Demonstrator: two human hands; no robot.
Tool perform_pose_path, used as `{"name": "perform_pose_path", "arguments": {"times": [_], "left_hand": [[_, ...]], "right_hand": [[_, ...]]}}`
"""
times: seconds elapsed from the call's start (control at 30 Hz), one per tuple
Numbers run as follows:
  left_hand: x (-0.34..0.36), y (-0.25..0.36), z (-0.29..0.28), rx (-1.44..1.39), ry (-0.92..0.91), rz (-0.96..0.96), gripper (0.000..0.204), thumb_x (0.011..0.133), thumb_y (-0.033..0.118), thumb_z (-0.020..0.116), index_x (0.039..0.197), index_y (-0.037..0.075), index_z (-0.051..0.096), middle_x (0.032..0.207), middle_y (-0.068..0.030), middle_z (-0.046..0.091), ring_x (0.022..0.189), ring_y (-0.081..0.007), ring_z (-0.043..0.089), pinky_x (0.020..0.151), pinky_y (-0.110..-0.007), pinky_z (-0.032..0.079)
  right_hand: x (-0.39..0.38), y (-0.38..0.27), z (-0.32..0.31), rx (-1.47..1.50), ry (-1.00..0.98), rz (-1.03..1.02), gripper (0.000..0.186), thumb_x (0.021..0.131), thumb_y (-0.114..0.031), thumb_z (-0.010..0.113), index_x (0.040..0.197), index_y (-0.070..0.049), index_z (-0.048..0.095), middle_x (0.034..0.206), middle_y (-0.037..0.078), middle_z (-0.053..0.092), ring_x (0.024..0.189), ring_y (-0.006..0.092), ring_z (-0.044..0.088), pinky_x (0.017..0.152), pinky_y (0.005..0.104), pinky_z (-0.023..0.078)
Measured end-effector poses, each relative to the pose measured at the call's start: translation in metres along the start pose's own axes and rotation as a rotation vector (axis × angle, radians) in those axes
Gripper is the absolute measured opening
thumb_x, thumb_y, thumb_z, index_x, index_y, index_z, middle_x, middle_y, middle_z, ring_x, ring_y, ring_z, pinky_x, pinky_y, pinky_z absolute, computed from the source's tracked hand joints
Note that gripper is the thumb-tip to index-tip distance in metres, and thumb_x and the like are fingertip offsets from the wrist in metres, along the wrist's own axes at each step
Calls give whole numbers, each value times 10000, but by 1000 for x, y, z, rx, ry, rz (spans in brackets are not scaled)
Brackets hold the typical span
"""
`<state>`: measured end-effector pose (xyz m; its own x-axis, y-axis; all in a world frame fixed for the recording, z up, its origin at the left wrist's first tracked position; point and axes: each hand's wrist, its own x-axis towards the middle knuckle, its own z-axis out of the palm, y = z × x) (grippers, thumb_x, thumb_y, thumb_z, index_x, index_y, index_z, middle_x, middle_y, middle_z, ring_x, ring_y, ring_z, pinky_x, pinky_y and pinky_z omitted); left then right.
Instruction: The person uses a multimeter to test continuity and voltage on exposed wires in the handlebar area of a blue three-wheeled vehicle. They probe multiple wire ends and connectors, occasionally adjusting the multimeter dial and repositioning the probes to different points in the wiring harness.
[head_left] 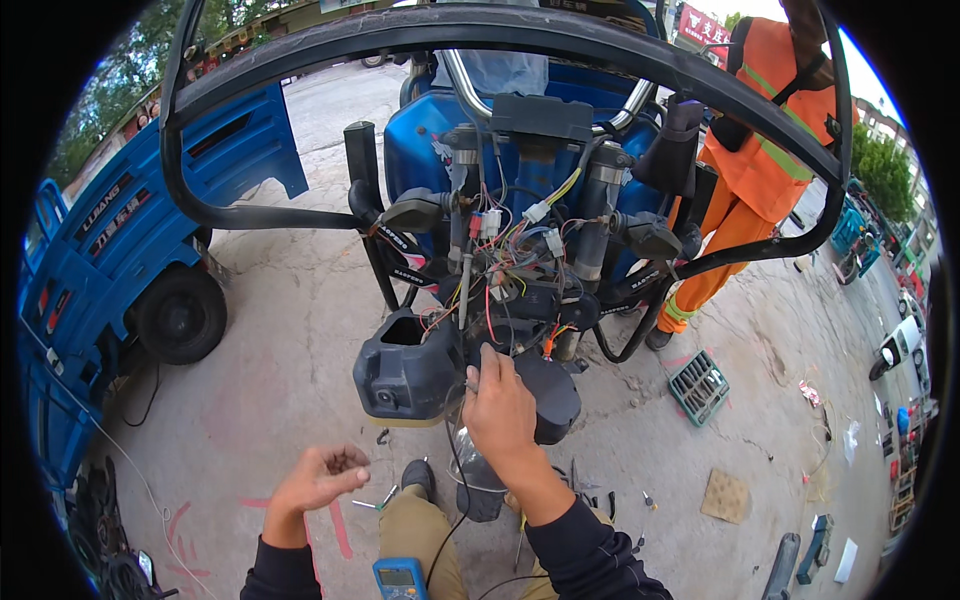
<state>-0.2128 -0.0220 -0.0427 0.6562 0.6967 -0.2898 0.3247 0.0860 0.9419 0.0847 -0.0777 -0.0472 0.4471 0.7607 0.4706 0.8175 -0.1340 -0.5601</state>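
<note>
My right hand (500, 408) reaches up to the opened front of a blue three-wheeler (415, 135). Its fingers are pinched on what looks like a test probe, whose tip I cannot make out. A black test lead (463, 490) runs down from there toward a blue multimeter (401, 578) on my lap. Just above my fingers hangs a tangle of coloured wires (512, 235) with white connectors (537, 212). Beside that hand sits a black headlamp housing (402, 370). Lower left, my left hand (318, 482) is held in the air, fingers curled, thumb apart, nothing visible in it.
A black tubular frame (440, 30) arches over the front. At left stands another blue cargo tricycle (180, 200). A person in orange workwear (760, 130) stands at right. On the ground lie a green crate (698, 388), a cardboard piece (724, 497) and scattered small parts.
</note>
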Motion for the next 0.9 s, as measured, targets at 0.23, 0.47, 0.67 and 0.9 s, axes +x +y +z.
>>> {"name": "perform_pose_path", "arguments": {"times": [0.23, 0.47, 0.67, 0.9], "left_hand": [[134, 126, 22, 50, 218, 488, 244, 1044, 197, 639, 1073, -35, 711, 864, -46, 711, 747, -86, 635, 643, -249, 518], [243, 175, 42, 196, 353, 612, 263, 985, 182, 689, 1030, -70, 750, 755, -93, 712, 637, -122, 627, 611, -310, 504], [262, 172, 48, 335, 526, 618, 335, 933, 268, 756, 947, -66, 767, 671, -136, 702, 584, -137, 600, 597, -334, 486], [263, 178, 63, 351, 571, 612, 346, 933, 276, 769, 884, -66, 762, 608, -70, 646, 563, -86, 534, 552, -315, 434]], "right_hand": [[33, -16, 9, 65, -59, 145, 431, 989, -212, 641, 1314, 54, 545, 1135, 276, 640, 918, 486, 686, 765, 542, 567], [60, -24, 21, 74, -66, 244, 343, 971, -307, 676, 1131, -8, 619, 932, 269, 721, 850, 484, 704, 759, 550, 557], [63, -22, 32, 130, -35, 272, 262, 989, -291, 640, 1005, -31, 620, 798, 252, 712, 794, 495, 694, 744, 587, 537], [56, -14, 29, 206, 24, 231, 235, 964, -255, 657, 1007, -26, 636, 800, 275, 701, 803, 508, 684, 742, 584, 536]]}}
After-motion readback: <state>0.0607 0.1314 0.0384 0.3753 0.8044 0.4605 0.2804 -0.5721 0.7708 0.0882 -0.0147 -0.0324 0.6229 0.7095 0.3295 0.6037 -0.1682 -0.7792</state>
